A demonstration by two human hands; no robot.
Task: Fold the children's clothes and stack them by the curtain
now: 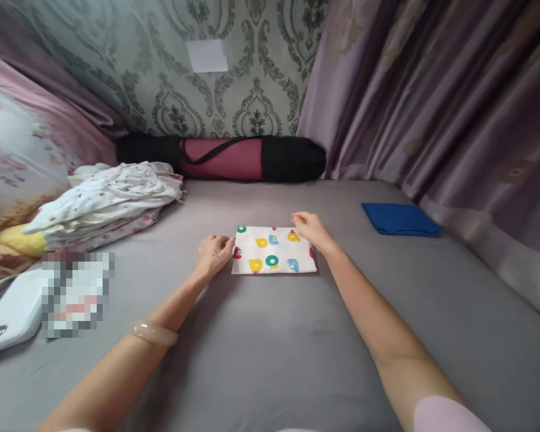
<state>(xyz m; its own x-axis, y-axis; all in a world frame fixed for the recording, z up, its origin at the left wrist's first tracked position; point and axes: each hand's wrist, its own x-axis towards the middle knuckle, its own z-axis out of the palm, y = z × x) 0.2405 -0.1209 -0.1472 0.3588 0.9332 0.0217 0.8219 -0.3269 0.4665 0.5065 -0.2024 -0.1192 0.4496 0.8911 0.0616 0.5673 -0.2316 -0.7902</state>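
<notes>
A folded white cloth (282,251) printed with yellow, blue, green and red figures lies flat on the grey bed sheet. At its left edge is my left hand (215,255), fingers bent together with their tips against the fabric; a pale bangle (153,333) circles that wrist. My right hand (312,231) is at the far right corner of the cloth, its fingers curled closed. Nothing shows between the right fingers, and I cannot tell whether that hand touches the cloth or hovers just over it.
A folded blue cloth (400,219) lies to the right. A black and maroon roll bag (225,159) rests along the wall. On the left are piled patterned fabrics (112,198), a white device (20,309) and a blurred-out item (76,297). Purple curtains (414,90) hang at right.
</notes>
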